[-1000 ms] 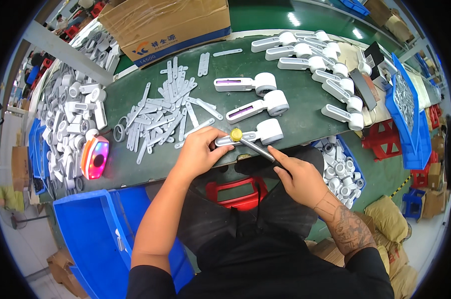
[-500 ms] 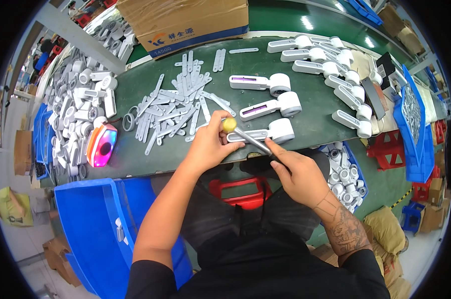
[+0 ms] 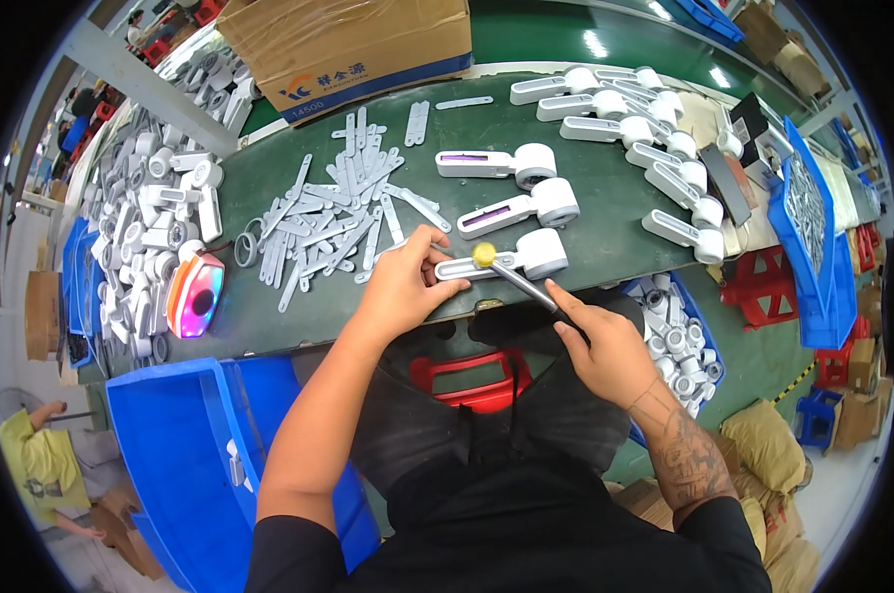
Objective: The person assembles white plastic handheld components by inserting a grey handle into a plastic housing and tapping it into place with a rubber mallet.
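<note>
My left hand (image 3: 404,282) grips the near end of a white plastic handle piece with a round cylindrical head (image 3: 543,254), which lies on the green table. Its thumb and fingers pinch the handle's left end. In my right hand (image 3: 605,348) is a small mallet (image 3: 484,255) with a yellow head and a metal shaft. The yellow head rests on or just above the grey strip set in the handle; I cannot tell whether it touches. Two similar pieces lie behind, one a white piece with an open slot (image 3: 499,214) showing purple inside.
Loose grey strips (image 3: 343,212) lie in a heap left of centre. White parts (image 3: 156,232) pile up at the left by a lit colourful device (image 3: 198,296). More handled pieces (image 3: 671,225) line the right. A cardboard box (image 3: 343,49) stands behind; a blue bin (image 3: 165,381) sits below left.
The mallet head has moved right along the handle, from near my left fingers to its middle. My left hand keeps its hold. The whole view has shifted slightly.
</note>
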`<state>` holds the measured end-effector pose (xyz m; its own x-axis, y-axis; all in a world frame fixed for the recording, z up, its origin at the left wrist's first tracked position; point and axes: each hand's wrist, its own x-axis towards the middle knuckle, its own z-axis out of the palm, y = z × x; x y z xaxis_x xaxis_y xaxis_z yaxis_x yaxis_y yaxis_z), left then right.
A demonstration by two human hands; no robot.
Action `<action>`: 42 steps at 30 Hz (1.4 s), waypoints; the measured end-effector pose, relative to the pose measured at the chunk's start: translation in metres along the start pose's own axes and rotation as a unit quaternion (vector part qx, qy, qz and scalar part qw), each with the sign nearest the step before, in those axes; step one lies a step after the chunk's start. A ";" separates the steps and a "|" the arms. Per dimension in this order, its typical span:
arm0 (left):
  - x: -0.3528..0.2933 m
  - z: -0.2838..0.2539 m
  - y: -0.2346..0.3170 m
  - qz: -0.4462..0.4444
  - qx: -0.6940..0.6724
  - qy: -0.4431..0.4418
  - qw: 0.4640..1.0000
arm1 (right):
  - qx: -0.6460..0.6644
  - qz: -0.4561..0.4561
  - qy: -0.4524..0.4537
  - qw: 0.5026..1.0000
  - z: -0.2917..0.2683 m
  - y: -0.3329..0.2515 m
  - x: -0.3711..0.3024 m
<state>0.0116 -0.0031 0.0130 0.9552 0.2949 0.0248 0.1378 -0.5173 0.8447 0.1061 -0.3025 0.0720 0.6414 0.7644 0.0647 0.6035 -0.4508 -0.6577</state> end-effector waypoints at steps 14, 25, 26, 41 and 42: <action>-0.009 0.021 0.000 0.184 0.240 0.052 0.952 | 0.187 0.120 0.076 0.972 -0.007 0.022 -0.009; -0.037 0.003 0.009 0.205 0.196 0.091 0.955 | 0.236 0.106 0.099 0.961 0.006 0.030 0.000; -0.044 -0.005 0.012 0.198 0.209 0.101 0.952 | 0.205 0.088 0.112 0.968 0.006 0.039 -0.005; -0.045 -0.332 -0.134 -0.173 -0.221 0.601 0.749 | 0.286 0.177 0.133 0.932 0.027 0.083 -0.049; -0.054 -0.351 -0.153 -0.174 -0.235 0.614 0.733 | 0.286 0.173 0.129 0.934 0.030 0.084 -0.049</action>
<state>-0.1532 0.3421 0.0702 -0.1135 0.9934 -0.0169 -0.0640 0.0097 0.9979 0.1116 -0.3642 -0.0088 0.8886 0.4488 -0.0951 0.0356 -0.2741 -0.9610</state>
